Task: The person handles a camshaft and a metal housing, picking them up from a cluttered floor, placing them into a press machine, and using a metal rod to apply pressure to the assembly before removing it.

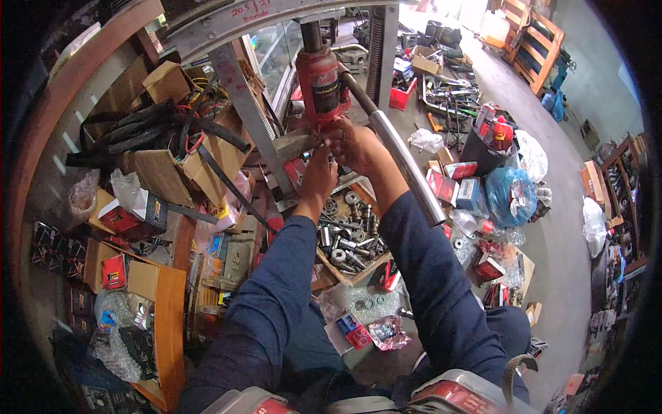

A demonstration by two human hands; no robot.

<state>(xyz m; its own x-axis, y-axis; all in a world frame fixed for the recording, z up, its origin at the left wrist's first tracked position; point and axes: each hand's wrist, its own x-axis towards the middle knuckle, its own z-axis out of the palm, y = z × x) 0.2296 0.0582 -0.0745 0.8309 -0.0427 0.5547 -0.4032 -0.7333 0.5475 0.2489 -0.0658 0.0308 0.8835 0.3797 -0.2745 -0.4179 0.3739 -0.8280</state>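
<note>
The red jack [317, 86] stands just beyond both hands, within the metal frame [248, 117]. The right hand [355, 146] curls close at its base; the left hand [319, 178], half closed, is just beside it. What either grips, I cannot tell. The steel pipe [407, 165] slants past the right forearm and, if knocked, could strike it; anything slipping could drop among the metal parts [352, 241] below the hands.

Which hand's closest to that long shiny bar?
The right hand, at the red jack's lower end: it's on the same side as the bar. The left hand is farther left, with the right hand between.
</note>
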